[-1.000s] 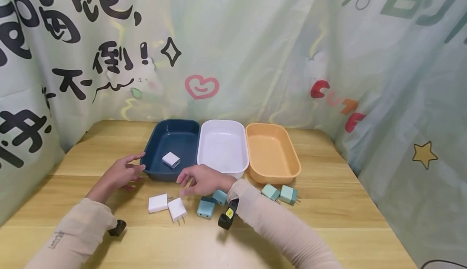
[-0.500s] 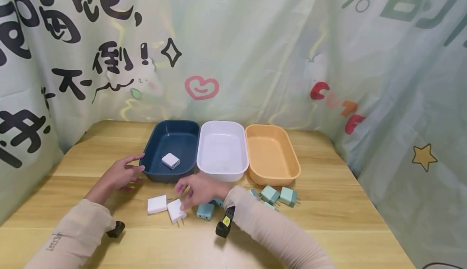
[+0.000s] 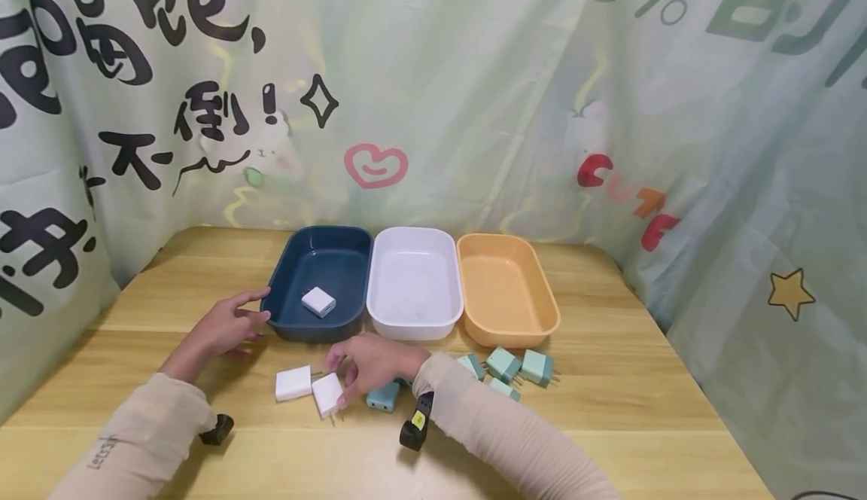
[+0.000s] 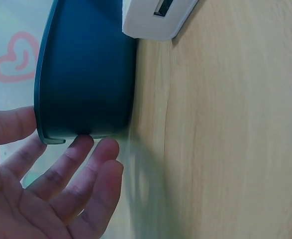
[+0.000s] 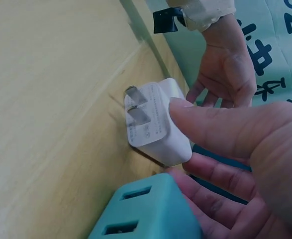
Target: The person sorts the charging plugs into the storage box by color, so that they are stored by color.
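Observation:
My right hand pinches a white wall charger between thumb and forefinger. That charger's two metal prongs show in the right wrist view, and it looks to be still on the table. Left of it lies a second white charger. My left hand rests its fingertips against the left side of the dark blue tray, the fingers loosely bent. Inside that tray lies another white charger. Beside the right hand sits a blue charger, partly covered by it.
A white tray and an orange tray stand to the right of the blue one. Several pale green chargers, one of them a two-tone charger, lie in front of the orange tray. A printed curtain hangs behind the wooden table.
My right hand has come down onto the nearer white charger and now has thumb and forefinger about it. The left hand has stayed at the blue tray's side.

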Available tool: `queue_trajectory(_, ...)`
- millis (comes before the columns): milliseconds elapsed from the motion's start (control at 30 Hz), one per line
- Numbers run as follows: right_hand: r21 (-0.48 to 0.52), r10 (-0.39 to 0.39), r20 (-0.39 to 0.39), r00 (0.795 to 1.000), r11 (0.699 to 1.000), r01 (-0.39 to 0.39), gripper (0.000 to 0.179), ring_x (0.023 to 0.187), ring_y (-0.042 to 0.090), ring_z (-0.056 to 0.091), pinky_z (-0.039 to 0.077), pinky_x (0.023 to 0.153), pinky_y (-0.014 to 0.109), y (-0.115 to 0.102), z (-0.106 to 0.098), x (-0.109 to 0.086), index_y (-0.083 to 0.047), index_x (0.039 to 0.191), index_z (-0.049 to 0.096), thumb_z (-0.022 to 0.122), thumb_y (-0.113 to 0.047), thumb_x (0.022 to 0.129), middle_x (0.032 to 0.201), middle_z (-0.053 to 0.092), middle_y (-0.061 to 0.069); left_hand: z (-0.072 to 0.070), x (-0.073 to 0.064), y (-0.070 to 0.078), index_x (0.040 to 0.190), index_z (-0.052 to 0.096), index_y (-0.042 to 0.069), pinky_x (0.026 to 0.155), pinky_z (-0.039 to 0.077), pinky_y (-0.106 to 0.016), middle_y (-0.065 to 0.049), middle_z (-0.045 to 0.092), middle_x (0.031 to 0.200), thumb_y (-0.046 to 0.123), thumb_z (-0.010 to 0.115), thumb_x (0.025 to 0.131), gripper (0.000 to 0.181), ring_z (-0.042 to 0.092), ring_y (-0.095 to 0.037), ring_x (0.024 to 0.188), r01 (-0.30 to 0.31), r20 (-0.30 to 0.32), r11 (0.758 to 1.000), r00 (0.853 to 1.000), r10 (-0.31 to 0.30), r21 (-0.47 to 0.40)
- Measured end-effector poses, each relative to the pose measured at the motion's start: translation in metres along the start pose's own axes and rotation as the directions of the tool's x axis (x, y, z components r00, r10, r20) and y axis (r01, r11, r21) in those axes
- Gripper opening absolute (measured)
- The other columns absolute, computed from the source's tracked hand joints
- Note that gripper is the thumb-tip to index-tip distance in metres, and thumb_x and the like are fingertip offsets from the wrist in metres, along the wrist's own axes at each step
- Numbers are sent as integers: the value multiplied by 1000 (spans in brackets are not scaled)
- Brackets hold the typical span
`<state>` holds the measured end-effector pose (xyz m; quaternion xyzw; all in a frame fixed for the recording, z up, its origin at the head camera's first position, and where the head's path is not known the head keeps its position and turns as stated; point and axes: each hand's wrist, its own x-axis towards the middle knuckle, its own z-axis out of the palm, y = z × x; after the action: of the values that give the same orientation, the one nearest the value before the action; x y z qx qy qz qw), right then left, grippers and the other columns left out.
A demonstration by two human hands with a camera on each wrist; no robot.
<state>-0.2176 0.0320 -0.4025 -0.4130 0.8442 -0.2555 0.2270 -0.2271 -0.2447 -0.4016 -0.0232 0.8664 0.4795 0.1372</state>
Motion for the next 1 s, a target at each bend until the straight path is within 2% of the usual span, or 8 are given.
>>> queue_trajectory(233,-16,10,-6,1000,1000,-10,49,71,-3,59,47,68,12,4,5,-1,-10,116,66,87,-13,72,103,65,-7,2,0,-1,154,23,9,67,56,-40,-37,40,139,26,53,99,65,62,-35,101,5,1,1000,1000,-5,5)
queue_trajectory(567,-25,7,28,1000,1000,-6,56,70,1,58,47,65,14,6,9,1,-11,120,64,89,-13,69,102,64,-7,2,-1,0,154,23,8,67,56,-41,-37,40,139,24,53,100,64,63,-37,101,-8,6,1000,1000,8,3)
queue_trajectory(767,-100,-8,35,999,995,11,52,70,-1,57,45,64,12,6,7,1,-13,117,65,88,-19,71,93,61,-11,3,1,1,154,23,7,66,56,-42,-36,41,138,24,54,99,65,63,-36,99,-12,7,1000,1000,12,-3)
queue_trajectory(1000,-79,-29,8,1000,996,29,50,69,-2,57,46,65,12,5,8,4,-11,115,65,88,-17,70,101,64,-7,1,1,-1,154,23,8,68,56,-42,-36,40,139,24,53,100,65,64,-35,99,-10,8,1000,1000,10,-5)
